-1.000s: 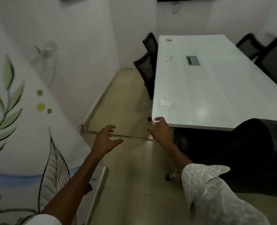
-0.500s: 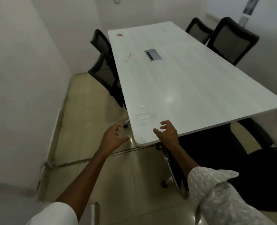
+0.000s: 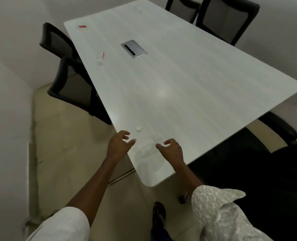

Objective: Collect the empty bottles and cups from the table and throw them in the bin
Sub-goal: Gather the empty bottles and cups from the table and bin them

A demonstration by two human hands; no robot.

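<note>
A clear, crushed plastic bottle (image 3: 148,147) lies flat near the front corner of the long white table (image 3: 187,94); it is faint and hard to make out. A small white cap (image 3: 138,128) sits just beyond it. My left hand (image 3: 119,145) hovers at the table's left edge, fingers spread, left of the bottle. My right hand (image 3: 172,148) is over the table just right of the bottle, fingers spread, holding nothing. Farther up the table lies another clear bottle with a red label (image 3: 101,57).
A red scrap (image 3: 82,26) lies near the far left corner. A metal cable box (image 3: 133,48) is set in the table's middle. Black chairs (image 3: 74,87) stand along the left side, two more (image 3: 226,18) at the far right, another (image 3: 266,171) at my right.
The view has swung right and closer to the table. Both hands have moved from below the table's edge to either side of the crushed bottle.
</note>
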